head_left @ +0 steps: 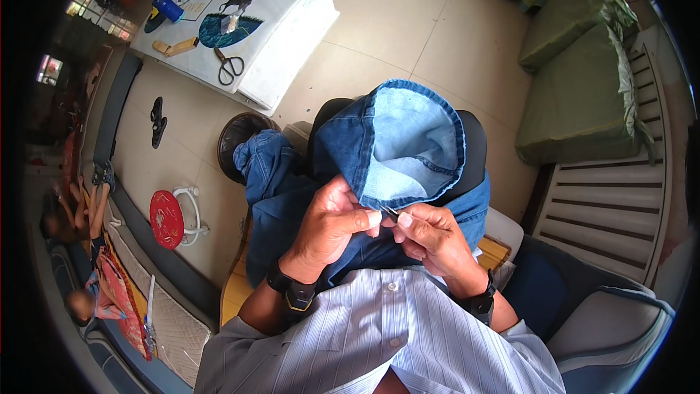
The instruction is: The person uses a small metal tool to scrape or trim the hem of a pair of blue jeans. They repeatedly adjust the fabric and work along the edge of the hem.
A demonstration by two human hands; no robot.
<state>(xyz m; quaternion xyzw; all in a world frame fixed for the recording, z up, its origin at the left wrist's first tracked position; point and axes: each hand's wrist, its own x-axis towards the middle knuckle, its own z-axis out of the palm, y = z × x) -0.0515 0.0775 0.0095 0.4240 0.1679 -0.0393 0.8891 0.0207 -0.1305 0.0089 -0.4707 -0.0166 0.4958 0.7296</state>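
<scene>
Head view, looking down at the lap. The left hand [329, 220] pinches the turned-out hem of a pair of blue jeans [397, 147], its grip closed on the folded denim edge with thumb on top. The right hand [432, 237] meets it from the opposite side, its grip narrow and closed on a small dark metal tool [389, 211], thin as a seam ripper or tweezers; which of the two cannot be told at this size. The tool tip lies at the hem just between the two grips. Above the grips the trouser leg opens as a wide cuff, pale inner face showing; the rest of the garment hangs down and away to the left-hand side of the grips, over a dark stool [477, 147].

Well beyond the grips, on the tiled floor, stands a white table [288, 55] bearing scissors [229, 66], a blue tool and cloth scraps. A red disc [166, 219] lies on the floor off to the left.

Technique, as judged: the work appears to be picking at hem stitches. Keep the left grip close to the tool tip so the fabric stays taut, work one stitch at a time, and angle the point away from the holding fingers and the denim.
</scene>
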